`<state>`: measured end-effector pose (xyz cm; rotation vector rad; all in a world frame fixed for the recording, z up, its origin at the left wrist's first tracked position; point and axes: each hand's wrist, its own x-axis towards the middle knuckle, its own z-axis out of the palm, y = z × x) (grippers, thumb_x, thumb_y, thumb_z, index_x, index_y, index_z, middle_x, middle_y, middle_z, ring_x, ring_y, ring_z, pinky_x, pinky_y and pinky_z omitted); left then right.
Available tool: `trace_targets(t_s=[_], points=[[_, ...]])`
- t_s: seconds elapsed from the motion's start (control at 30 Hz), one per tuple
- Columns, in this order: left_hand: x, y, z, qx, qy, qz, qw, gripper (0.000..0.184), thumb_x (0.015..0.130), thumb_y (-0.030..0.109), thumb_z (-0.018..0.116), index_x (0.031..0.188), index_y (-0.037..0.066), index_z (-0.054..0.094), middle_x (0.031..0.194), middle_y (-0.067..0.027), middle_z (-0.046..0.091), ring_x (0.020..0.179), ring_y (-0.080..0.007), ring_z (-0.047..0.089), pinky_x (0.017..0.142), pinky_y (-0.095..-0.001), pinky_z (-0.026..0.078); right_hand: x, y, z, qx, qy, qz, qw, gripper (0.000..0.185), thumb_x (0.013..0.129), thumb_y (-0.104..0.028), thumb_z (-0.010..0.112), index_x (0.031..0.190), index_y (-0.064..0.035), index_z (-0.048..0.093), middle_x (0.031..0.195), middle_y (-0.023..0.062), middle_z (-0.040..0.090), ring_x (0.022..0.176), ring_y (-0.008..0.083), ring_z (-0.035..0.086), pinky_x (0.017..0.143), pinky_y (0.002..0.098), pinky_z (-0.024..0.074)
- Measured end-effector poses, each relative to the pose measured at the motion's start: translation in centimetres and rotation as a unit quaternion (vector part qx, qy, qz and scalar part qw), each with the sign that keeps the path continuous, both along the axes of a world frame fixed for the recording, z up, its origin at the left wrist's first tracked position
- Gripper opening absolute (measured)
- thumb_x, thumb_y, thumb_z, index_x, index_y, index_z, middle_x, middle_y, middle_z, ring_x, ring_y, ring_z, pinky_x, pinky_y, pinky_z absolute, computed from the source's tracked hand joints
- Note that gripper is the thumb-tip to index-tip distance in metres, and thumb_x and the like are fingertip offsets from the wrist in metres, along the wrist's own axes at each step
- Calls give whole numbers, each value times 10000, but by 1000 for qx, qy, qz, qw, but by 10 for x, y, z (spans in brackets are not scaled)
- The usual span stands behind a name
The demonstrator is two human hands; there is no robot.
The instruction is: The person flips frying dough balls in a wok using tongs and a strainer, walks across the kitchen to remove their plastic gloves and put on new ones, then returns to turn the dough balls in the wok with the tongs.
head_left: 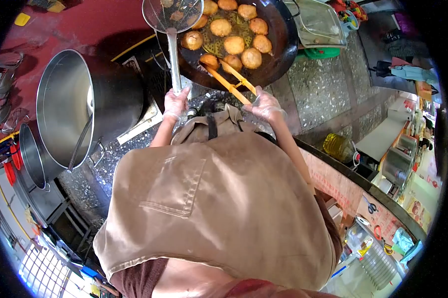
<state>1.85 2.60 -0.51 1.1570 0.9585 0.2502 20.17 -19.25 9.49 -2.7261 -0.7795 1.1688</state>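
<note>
My left hand point(176, 103), in a clear plastic glove, is closed round the handle of a wire-mesh skimmer point(173, 49). The skimmer's basket is over the left rim of a wide dark wok point(283, 37), with a few browned bits in the mesh. My right hand point(264, 106), gloved too, grips wooden tongs point(232, 87). Their tips reach into the wok around a fried dough ball point(209, 61) near the front; whether they pinch it I cannot tell. Several more golden-brown balls point(234, 45) float in the oil.
A tall steel pot point(112, 94) stands left of the wok, with a smaller pot point(33, 156) beyond. A glass-like tray point(315, 25) lies at the wok's right. A bottle of yellow oil point(339, 147), scissors point(370, 204) and plastic containers point(378, 265) are on the right.
</note>
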Motion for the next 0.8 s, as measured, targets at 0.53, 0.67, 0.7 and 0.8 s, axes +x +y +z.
trace_targets(t_s=[0.53,0.67,0.7,0.8], points=[[10,0,4,-36,20,-5,999,265,831,264,701,739,99,516,519,2,499,369,-118,453,354,-268,368,-7,3,6,1,3,-28,1000,764,719,-419,707,1288,-9,403,1191,204,566,1132,321,535,946,380,430],[13,-1,3,-51,12,-5,999,258,828,265,705,748,101,523,523,10,496,373,-108,448,353,-262,366,-6,5,13,2,15,-32,999,765,715,-424,708,1283,-10,405,1190,204,565,1136,321,532,950,379,428],[13,-1,3,-54,4,-9,999,251,826,261,707,753,101,527,525,10,496,374,-107,448,352,-259,365,-6,6,14,-5,24,-34,999,766,713,-429,709,1278,-10,407,1188,203,567,1133,321,534,949,377,430],[14,-1,3,-57,-2,-12,998,246,824,255,710,756,102,531,529,12,496,375,-105,448,351,-256,366,-6,6,14,-7,22,-33,999,765,705,-433,712,1267,-8,414,1175,202,575,1121,322,542,941,376,436]])
